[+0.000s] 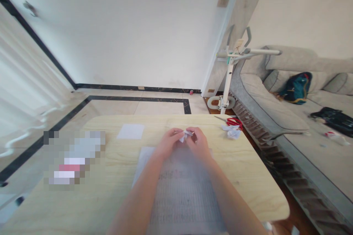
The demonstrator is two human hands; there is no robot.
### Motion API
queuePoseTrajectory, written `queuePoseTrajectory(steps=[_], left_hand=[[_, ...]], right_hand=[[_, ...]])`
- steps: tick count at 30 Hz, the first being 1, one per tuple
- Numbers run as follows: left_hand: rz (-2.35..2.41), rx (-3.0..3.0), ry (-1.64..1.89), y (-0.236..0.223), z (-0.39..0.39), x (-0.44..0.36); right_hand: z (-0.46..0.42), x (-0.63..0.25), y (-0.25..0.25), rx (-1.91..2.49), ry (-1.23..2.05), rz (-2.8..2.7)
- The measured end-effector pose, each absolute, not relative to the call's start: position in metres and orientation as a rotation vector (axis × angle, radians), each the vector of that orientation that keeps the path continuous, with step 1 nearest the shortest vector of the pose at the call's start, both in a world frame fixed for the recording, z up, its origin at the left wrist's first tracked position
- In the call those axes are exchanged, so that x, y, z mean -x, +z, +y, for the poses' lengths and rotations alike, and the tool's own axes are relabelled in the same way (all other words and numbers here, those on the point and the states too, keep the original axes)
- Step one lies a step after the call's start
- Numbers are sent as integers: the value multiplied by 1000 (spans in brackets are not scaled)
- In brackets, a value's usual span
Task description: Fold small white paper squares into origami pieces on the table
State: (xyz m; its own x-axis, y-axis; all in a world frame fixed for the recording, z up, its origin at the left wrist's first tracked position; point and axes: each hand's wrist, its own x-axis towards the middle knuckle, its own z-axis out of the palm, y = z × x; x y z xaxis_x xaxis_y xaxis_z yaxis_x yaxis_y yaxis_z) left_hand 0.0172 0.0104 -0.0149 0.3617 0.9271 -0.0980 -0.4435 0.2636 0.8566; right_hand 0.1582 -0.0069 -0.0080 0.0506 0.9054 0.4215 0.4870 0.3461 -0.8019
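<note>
Between my fingertips is a small folded piece of white paper (185, 136). My left hand (171, 140) pinches it from the left, and my right hand (198, 141) grips it from the right. Both hands are closed, and the fingers partly hide the paper's shape. Below them a large printed sheet (182, 194) with lines of text lies on the wooden table (121, 187). A blank white sheet (130, 131) rests to the left of my hands. Off to the right are crumpled or folded white papers (233, 132) beside red-handled scissors (234, 122).
A blurred-out patch (79, 154) covers something at the table's left side. Beyond the table's right edge stands a grey sofa (275, 110) with a dark backpack (298, 88) and a black bag (335, 120) on it. A white exercise machine (227, 80) stands behind the table.
</note>
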Motion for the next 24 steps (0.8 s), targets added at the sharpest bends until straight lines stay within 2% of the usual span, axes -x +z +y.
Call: queuePoseTrajectory(steps=[15,24], left_hand=[[648,-796,1055,-15,11,-16],[633,-760,1045,-13,10,-15]], right_hand=[[-5,-161,-13,1178,881,-1468],[-3,-160,-14,1238,869,-1468]])
